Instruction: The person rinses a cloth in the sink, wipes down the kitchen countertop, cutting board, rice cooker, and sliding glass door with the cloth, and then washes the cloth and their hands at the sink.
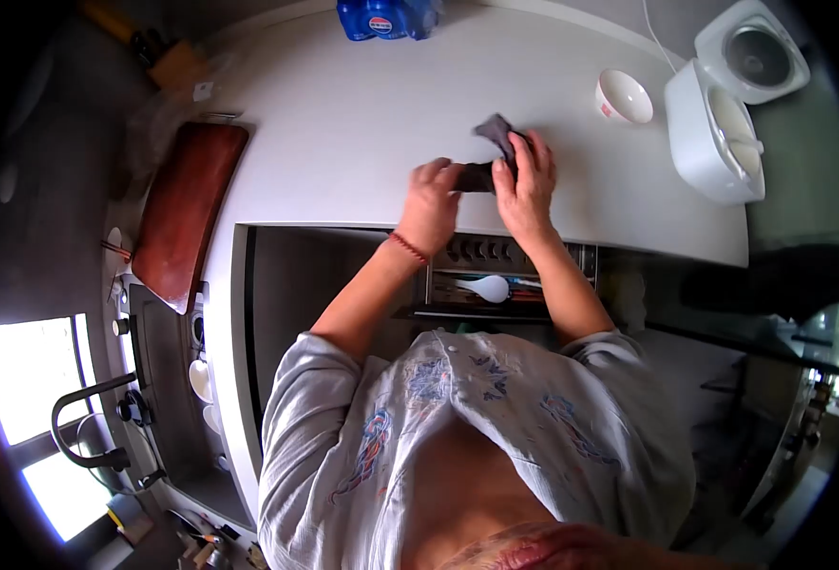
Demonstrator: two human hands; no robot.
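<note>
Over the white countertop, both hands are close together on dark things. My left hand is closed around one end of a short black object, whose kind I cannot make out. A red bead bracelet circles that wrist. My right hand is closed on a dark grey cloth, which hangs out past the fingers and looks slightly blurred. The cloth touches or lies very near the black object's other end. Below the hands, an open drawer holds a white spoon and several utensils.
A rice cooker with its lid up stands at the right, beside a white bowl. Blue-wrapped bottles are at the back. A reddish-brown cutting board lies at the left, near the sink and black faucet.
</note>
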